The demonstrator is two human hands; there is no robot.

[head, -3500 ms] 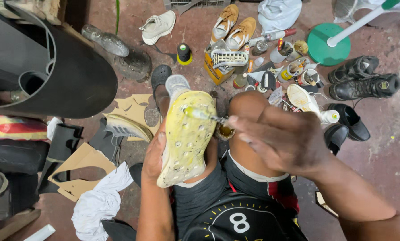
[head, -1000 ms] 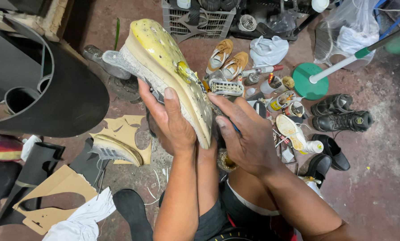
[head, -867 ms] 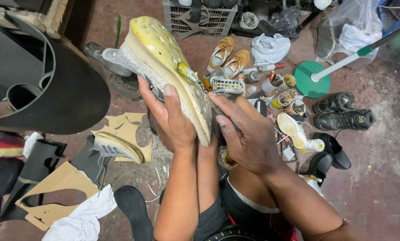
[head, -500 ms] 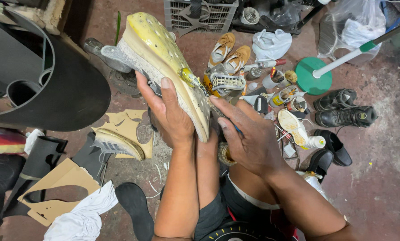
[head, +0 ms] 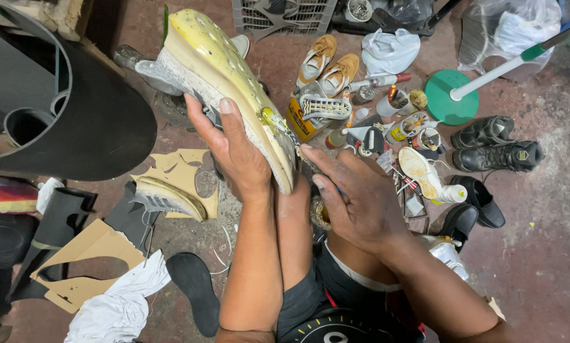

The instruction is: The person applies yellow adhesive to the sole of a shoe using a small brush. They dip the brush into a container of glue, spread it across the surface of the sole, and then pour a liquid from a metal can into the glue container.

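Yellowed shoe [head: 224, 76], held up sole-side out, tilted.

Pale upper in white-grey mesh, mostly turned away; thick cream midsole edge faces the camera. Outsole glossy yellow, dotted with small pale spots. Shoe slants from upper left down to lower right, its lower end just above the knee. A thin yellow-tipped tool [head: 275, 121] lies against the sole's edge near the lower end, touching it.

Two tan shoes [head: 328, 63] — two black boots [head: 496, 145] — one crate [head: 284, 14].
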